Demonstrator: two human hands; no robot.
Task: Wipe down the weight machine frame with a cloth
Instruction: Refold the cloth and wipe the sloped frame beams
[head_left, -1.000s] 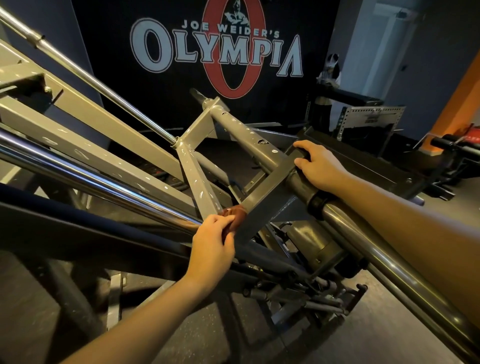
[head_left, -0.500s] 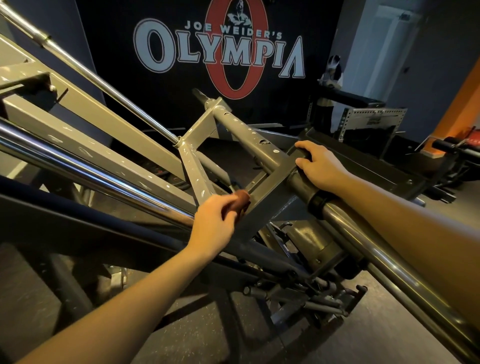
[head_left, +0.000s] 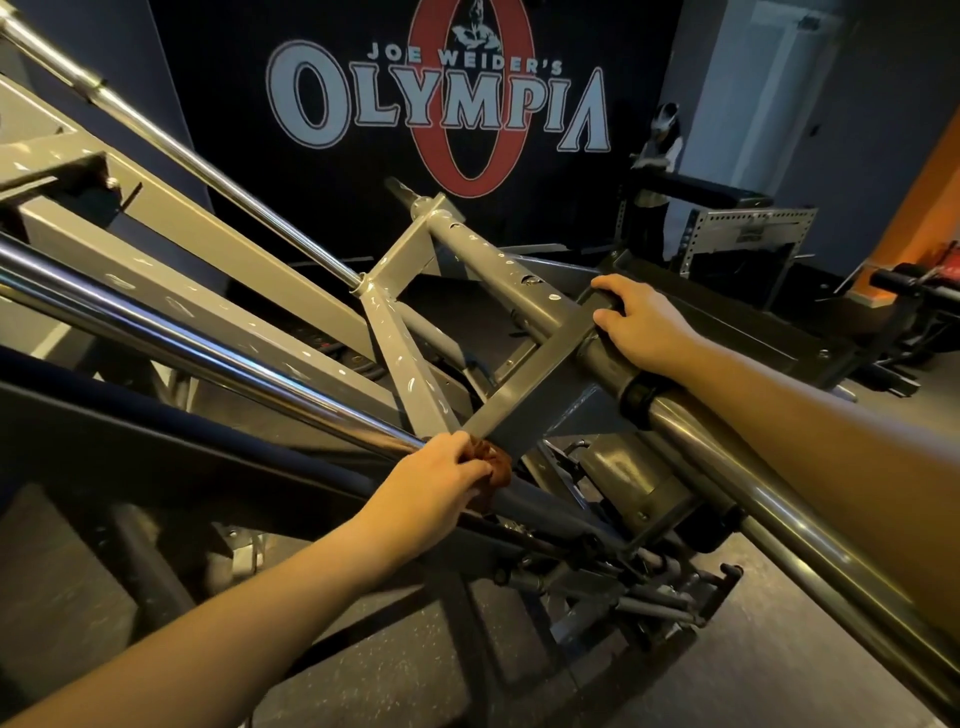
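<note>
The grey weight machine frame (head_left: 400, 353) runs diagonally through the head view, its paint chipped in many spots. A flat grey crossbar (head_left: 535, 389) links the left strut to the thick tube on the right. My left hand (head_left: 441, 480) presses a bunched reddish-brown cloth (head_left: 496, 467) against the lower end of that crossbar. My right hand (head_left: 644, 319) grips the thick grey tube (head_left: 498, 265) at the crossbar's upper end, fingers wrapped over it.
Chrome guide rods (head_left: 208, 353) slope from upper left to the centre. A long steel bar (head_left: 779, 525) runs to the lower right. A black Olympia banner (head_left: 441, 104) hangs behind. A person (head_left: 662, 150) stands by a bench at the back right.
My left hand with the cloth slid up the strut, then back down to the crossbar's lower end. My right hand has kept its grip on the tube.
</note>
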